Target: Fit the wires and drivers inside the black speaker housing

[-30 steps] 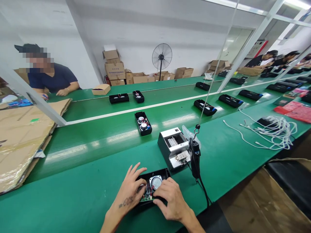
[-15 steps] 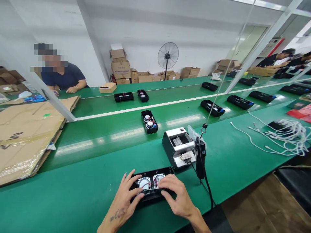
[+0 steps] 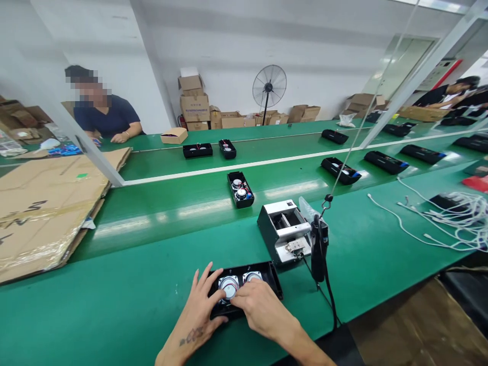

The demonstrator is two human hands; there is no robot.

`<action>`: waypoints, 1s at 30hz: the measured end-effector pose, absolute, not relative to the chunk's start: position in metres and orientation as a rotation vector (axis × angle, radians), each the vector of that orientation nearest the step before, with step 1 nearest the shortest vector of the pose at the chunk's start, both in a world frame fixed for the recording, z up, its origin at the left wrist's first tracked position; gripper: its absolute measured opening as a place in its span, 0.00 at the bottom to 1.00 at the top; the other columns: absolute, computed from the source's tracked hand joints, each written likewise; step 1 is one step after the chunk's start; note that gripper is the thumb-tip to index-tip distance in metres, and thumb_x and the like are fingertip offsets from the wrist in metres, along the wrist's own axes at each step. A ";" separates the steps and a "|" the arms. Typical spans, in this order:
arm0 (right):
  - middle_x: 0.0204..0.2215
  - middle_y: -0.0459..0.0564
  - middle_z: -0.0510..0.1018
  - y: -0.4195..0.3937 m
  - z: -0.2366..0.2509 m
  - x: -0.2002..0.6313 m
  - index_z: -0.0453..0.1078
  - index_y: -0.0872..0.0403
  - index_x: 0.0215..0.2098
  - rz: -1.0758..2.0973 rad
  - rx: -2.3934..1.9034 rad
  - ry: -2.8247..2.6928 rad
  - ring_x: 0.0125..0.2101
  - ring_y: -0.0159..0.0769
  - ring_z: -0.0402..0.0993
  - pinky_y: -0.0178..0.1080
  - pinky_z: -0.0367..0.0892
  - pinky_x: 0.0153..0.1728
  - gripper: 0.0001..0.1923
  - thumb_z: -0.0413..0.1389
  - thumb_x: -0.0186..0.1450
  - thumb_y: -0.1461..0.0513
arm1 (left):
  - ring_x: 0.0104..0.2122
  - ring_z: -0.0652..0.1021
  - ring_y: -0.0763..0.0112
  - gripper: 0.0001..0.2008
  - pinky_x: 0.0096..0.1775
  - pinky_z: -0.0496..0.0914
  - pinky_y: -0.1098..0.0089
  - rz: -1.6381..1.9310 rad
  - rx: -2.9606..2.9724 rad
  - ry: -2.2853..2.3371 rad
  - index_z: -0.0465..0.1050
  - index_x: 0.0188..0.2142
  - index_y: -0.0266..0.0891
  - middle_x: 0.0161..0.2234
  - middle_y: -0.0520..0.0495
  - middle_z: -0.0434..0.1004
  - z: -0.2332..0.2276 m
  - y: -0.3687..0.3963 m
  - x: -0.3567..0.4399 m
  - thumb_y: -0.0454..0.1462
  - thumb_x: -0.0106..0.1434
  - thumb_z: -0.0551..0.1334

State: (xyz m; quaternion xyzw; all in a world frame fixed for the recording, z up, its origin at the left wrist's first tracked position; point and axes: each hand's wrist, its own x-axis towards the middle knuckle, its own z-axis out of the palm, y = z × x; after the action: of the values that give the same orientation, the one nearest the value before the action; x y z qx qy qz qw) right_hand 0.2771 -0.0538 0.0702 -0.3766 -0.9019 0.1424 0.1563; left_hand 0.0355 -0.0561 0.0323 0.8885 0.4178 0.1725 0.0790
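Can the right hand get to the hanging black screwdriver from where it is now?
Probably yes. The right hand rests on the open black speaker case, and the hanging screwdriver dangles just to its right. Only bare green table lies between; the metal dispenser box sits farther back.

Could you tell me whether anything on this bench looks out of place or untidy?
Mostly orderly. The white cables lie in a loose tangle at the right, and the flattened cardboard at the left is creased and taped. Both hands rest on the open black speaker case.
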 end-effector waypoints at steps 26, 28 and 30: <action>0.40 0.53 0.84 -0.071 0.058 0.266 0.75 0.54 0.45 0.517 -1.256 -2.565 0.41 0.45 0.77 0.46 0.66 0.47 0.11 0.57 0.65 0.68 | 0.74 0.54 0.34 0.19 0.69 0.50 0.26 0.423 2.737 1.088 0.82 0.48 0.49 0.72 0.43 0.65 0.011 -0.039 0.043 0.41 0.57 0.77; 0.40 0.53 0.84 -0.070 0.061 0.264 0.76 0.54 0.46 0.532 -1.295 -2.569 0.41 0.45 0.78 0.46 0.65 0.47 0.11 0.56 0.67 0.68 | 0.74 0.55 0.34 0.17 0.69 0.49 0.26 0.346 2.681 1.120 0.83 0.47 0.50 0.72 0.44 0.65 0.019 -0.037 0.046 0.40 0.57 0.77; 0.42 0.54 0.85 -0.066 0.068 0.263 0.77 0.54 0.47 0.565 -1.341 -2.555 0.43 0.45 0.79 0.47 0.65 0.50 0.12 0.56 0.67 0.68 | 0.74 0.56 0.32 0.15 0.69 0.49 0.25 0.221 2.593 1.171 0.84 0.44 0.50 0.72 0.45 0.65 0.035 -0.031 0.051 0.39 0.56 0.77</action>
State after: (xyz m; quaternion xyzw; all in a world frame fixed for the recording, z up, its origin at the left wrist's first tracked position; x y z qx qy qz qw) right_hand 0.2625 -0.0660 0.0679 -0.4539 -0.8645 0.1910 0.1005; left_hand 0.0511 -0.0310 0.0347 0.8992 0.4062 0.0768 0.1435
